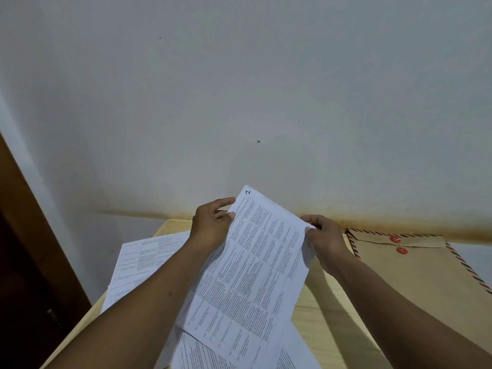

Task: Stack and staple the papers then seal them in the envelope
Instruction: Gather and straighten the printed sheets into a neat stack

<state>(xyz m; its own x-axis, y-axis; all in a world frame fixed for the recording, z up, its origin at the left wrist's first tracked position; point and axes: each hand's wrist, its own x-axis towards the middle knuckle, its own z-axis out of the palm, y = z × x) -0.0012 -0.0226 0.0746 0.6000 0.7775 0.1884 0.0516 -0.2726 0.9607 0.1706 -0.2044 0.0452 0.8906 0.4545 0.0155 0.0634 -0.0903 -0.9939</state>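
I hold a printed sheet [253, 270] with a table of text up above the table, tilted. My left hand [211, 226] pinches its upper left edge. My right hand [323, 239] pinches its right corner. More printed sheets lie loose on the light wooden table [327, 323]: one [143, 259] to the left under my left forearm, others [202, 352] below the held sheet. A brown envelope [426, 278] with a striped border and red string buttons lies flat at the right, against the wall. No stapler is in view.
A pale wall [239, 89] rises right behind the table. A dark wooden door or frame [29, 249] stands at the left beside the table's left edge.
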